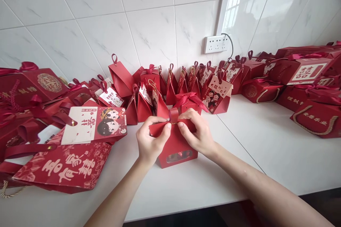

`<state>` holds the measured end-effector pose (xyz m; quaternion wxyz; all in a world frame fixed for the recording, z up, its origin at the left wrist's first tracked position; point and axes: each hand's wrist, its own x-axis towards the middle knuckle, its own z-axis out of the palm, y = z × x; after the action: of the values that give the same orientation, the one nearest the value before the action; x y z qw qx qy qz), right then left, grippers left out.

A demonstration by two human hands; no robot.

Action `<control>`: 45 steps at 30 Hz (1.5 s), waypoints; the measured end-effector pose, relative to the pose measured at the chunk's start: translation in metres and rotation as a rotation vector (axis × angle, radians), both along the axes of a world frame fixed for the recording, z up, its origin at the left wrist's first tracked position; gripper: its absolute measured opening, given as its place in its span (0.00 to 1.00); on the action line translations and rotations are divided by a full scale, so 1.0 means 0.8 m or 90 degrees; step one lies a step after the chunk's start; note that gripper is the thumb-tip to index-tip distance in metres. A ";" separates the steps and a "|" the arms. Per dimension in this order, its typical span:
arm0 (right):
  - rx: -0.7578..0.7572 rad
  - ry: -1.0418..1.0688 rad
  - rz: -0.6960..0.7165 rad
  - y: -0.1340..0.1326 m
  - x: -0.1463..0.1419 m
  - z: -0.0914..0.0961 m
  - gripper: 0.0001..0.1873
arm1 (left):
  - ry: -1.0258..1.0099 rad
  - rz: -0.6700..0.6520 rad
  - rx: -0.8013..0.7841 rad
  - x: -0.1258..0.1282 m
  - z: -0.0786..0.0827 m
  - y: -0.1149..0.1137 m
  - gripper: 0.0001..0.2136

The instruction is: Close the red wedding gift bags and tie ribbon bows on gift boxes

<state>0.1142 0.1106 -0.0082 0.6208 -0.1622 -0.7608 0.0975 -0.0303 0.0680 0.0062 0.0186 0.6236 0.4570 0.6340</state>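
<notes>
A red gift box [179,142] with a small clear window near its base stands upright on the white table. My left hand [154,136] pinches the left side of its top edge, thumb in front and fingers behind. On the right side of the same edge, my right hand [198,129] pinches in the same way. Between my fingertips a dark red ribbon loop [174,115] sticks up from the top. Through the window something shiny shows, too small to name. Just behind this box is another red box with a ribbon bow [188,100].
Rows of red gift boxes [217,95] with ribbon loops line the tiled wall. At left lie piled boxes, a printed card box [96,126] and a patterned red bag [69,166]. More boxes [318,117] with rope handles stand at right. A power strip [217,43] hangs on the wall.
</notes>
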 end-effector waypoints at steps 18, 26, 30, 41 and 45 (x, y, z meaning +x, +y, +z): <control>0.002 -0.004 0.001 -0.001 0.000 0.000 0.06 | 0.008 -0.023 -0.010 0.000 0.002 0.000 0.02; 0.003 -0.002 -0.001 0.000 0.000 -0.001 0.05 | 0.009 -0.023 0.011 -0.001 -0.003 0.001 0.03; 0.008 0.002 0.002 0.000 -0.001 -0.001 0.06 | 0.008 -0.018 0.009 0.000 -0.003 0.001 0.03; 0.008 0.004 0.008 0.000 -0.001 0.000 0.06 | 0.001 -0.023 0.010 -0.001 -0.004 0.000 0.03; 0.003 0.000 0.012 -0.001 -0.001 -0.001 0.07 | -0.001 -0.032 0.015 -0.001 -0.004 0.000 0.02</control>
<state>0.1136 0.1101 -0.0087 0.6199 -0.1531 -0.7628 0.1015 -0.0308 0.0683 0.0034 0.0275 0.6347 0.4337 0.6390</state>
